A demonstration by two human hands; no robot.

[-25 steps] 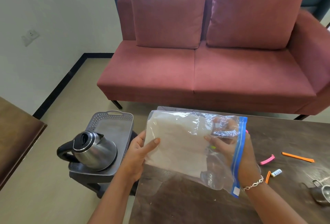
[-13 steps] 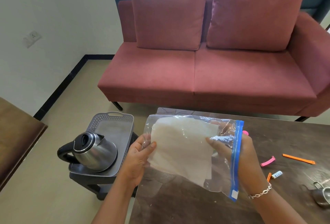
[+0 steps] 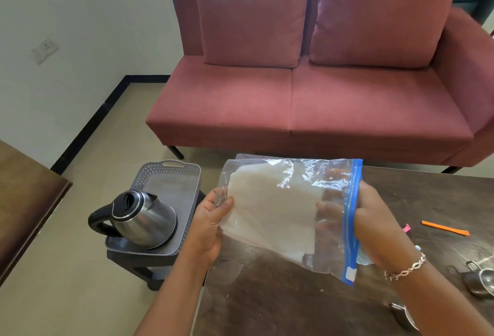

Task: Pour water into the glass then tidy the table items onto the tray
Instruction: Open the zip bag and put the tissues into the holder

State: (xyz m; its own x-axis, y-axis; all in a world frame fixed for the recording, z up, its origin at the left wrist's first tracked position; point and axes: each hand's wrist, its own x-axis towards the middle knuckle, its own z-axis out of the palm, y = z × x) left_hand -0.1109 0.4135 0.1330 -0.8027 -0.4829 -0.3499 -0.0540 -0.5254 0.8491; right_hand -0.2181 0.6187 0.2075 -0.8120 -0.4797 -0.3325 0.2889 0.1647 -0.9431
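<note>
Dark table [image 3: 267,295] before pink sofa [image 3: 294,111]

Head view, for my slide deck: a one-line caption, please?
Left hand and right hand hold a clear zip bag over the table, kettle on the tray nearby.

pink sofa [image 3: 307,100], grey perforated tray [image 3: 171,175], clear bag [image 3: 288,210] w/ blue zip, orange clip [image 3: 445,228]

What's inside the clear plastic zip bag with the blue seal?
A pale white folded sheet fills the clear plastic zip bag. What lies beneath its folds is hidden.
</note>
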